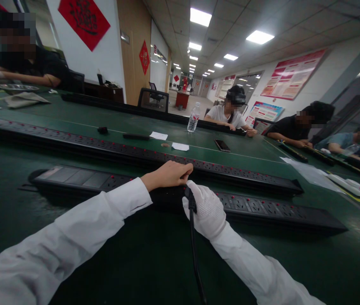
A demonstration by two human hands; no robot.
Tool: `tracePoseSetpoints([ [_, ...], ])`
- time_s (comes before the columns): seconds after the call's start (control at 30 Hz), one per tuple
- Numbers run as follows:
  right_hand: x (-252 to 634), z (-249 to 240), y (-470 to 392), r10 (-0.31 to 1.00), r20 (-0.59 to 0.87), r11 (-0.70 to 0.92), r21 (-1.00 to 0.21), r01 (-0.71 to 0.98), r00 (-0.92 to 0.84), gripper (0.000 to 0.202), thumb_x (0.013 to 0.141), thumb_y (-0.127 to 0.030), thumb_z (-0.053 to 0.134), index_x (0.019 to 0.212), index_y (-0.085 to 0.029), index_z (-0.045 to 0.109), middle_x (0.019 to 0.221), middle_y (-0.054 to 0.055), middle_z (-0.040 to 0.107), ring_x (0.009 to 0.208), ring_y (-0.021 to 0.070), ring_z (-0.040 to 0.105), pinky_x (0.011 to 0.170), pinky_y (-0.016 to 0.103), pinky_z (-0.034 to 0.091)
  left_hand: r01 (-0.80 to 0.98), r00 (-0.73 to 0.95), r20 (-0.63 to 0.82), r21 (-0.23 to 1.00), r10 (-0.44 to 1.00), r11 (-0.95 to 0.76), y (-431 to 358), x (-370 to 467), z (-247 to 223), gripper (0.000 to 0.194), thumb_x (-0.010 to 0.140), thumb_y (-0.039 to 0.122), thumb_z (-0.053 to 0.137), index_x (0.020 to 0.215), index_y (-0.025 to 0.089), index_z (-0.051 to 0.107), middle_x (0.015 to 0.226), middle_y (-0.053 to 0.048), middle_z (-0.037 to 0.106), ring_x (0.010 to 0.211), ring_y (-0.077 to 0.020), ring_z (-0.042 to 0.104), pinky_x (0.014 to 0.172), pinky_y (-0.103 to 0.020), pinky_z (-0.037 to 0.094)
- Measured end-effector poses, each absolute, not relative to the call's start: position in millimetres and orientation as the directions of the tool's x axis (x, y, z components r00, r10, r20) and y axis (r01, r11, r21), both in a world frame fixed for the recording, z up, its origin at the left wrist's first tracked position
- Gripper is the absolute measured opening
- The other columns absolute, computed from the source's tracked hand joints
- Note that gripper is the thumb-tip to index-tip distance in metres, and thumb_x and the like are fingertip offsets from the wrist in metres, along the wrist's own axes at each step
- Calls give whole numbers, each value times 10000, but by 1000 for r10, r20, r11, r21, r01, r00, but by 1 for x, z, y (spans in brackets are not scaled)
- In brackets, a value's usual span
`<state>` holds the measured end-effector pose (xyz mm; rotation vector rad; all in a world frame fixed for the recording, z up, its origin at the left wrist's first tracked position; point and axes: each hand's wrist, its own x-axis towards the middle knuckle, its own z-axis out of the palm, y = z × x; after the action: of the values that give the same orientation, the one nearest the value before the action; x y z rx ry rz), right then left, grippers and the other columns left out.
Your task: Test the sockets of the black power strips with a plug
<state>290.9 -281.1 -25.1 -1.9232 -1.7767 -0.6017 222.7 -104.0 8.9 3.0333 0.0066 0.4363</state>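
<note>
A long black power strip [269, 207] with red dots and rows of sockets lies across the table in front of me. My right hand [208, 207], in a white dotted glove, is closed around a black plug [190, 198] at the strip's middle. From it a black cable [195, 250] runs down toward me. Bare and curled, my left hand [170, 173] is over the strip with its fingertips beside the gloved thumb. Whatever its fingers may pinch is hidden. Behind both hands lies a second, longer power strip [126, 150].
On the green table [129, 254] are a water bottle [194, 117], a phone [222, 145], paper slips [180, 146] and a small black piece [103, 130]. Another black bar [110, 104] runs along the far edge. Several people sit around the table, with more strips [319, 155] at the right.
</note>
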Motion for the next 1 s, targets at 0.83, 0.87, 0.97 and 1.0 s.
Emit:
tracePoseSetpoints([
  [0.83, 275, 32, -245, 863, 342, 115, -850, 514, 373, 318, 741, -462, 521, 911, -207, 605, 797, 1, 623, 705, 120, 566, 691, 256, 439, 311, 844, 398, 182, 359, -933, -85, 171, 19, 155, 767, 268, 405, 790, 215, 550, 711, 0, 616, 660, -157, 554, 565, -238, 314],
  [0.87, 272, 30, -243, 890, 332, 88, -798, 597, 312, 307, 747, -464, 515, 908, -220, 609, 798, -5, 625, 714, 120, 564, 684, 246, 432, 331, 842, 386, 184, 378, -926, -83, 163, 17, 158, 771, 273, 400, 785, 217, 548, 700, 1, 614, 653, -157, 552, 564, -238, 314],
  [0.97, 266, 23, -235, 910, 362, 37, -553, 832, 200, 269, 762, -481, 498, 861, -266, 624, 777, -24, 627, 727, 120, 563, 678, 234, 410, 345, 845, 347, 228, 407, -910, -75, 144, 10, 152, 778, 269, 397, 782, 214, 539, 691, 8, 606, 630, -145, 546, 573, -233, 326],
  [1.0, 266, 21, -233, 907, 382, 20, -464, 886, 179, 261, 761, -489, 498, 837, -276, 629, 765, -27, 626, 730, 122, 562, 678, 234, 404, 333, 848, 339, 256, 407, -908, -73, 140, 8, 153, 785, 254, 386, 794, 214, 534, 706, 10, 606, 630, -138, 546, 583, -230, 335],
])
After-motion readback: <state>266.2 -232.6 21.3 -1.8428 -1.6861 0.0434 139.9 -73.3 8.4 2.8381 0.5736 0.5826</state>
